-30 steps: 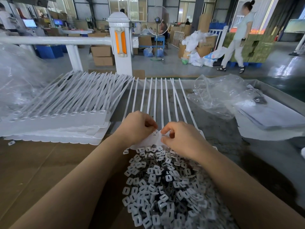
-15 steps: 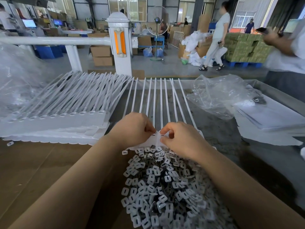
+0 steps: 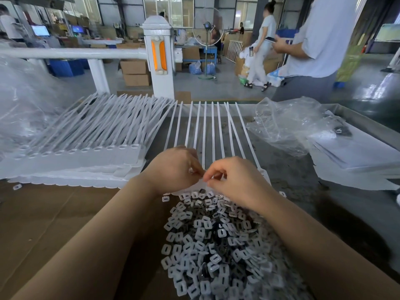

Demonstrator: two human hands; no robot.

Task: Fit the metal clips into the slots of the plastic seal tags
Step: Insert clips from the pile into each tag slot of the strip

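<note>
Right, clip pile [image 3: 216, 245] nearest me. My left hand [image 3: 173, 169] and right hand [image 3: 236, 180] pinch at the tag strip's head [image 3: 200, 185], fingertips together (clip itself hidden). Seat it square, press straight down. White straps [image 3: 204, 131] fan away; finished stacks [image 3: 75, 148] sit left.

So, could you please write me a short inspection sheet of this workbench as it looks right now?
Surface: grey table, brown cardboard on its left part.
Job's things: pile of clips near the person; row of seal tags under the hands; stacked tags at left.
Clutter: crumpled plastic bag, stack of flat white bags, one stray clip.
Hands: left hand and right hand meet, fingers curled, pinching at a tag head.
Cables: nothing seen.
Surroundings: white railing, standing fan, cardboard boxes, two people passing.
</note>
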